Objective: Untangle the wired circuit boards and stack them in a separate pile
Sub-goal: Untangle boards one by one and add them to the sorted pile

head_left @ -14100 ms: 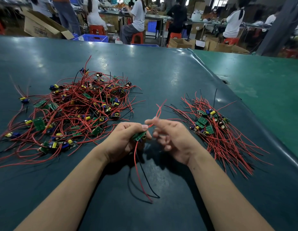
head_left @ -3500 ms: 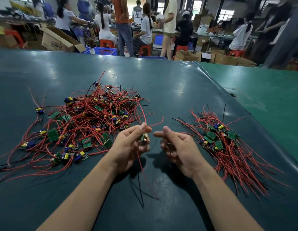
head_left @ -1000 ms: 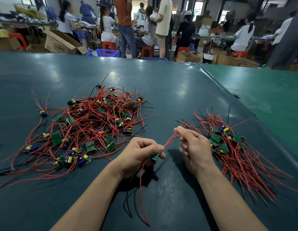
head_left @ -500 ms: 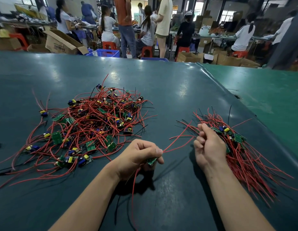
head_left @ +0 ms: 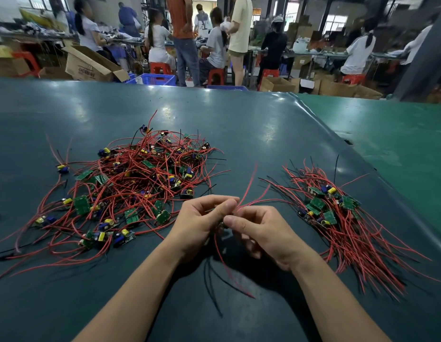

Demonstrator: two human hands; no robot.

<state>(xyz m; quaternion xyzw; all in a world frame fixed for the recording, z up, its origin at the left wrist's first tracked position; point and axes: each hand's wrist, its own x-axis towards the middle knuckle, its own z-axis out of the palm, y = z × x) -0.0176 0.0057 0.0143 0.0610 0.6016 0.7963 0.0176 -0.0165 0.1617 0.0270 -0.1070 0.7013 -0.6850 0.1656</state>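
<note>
A tangled heap of small green circuit boards with red and black wires [head_left: 130, 186] lies on the left of the dark green table [head_left: 239, 124]. A tidier pile of boards with wires combed toward me [head_left: 337, 215] lies on the right. Between them, my left hand [head_left: 202, 223] and my right hand [head_left: 261, 230] meet over one board, mostly hidden by the fingers. My left hand grips that board. My right thumb and fingers pinch its red wires [head_left: 249, 186], which fan up and right. More red and black leads [head_left: 226, 272] hang down from the board toward me.
A lighter green table surface [head_left: 397, 144] adjoins on the right, past a raised seam. Beyond the far edge are cardboard boxes [head_left: 91, 65], a blue crate [head_left: 152, 79], red stools and several people at workbenches.
My right hand has come back from the right pile to the left hand and now pinches the board's wires close to it. The left hand rose slightly, still holding the board.
</note>
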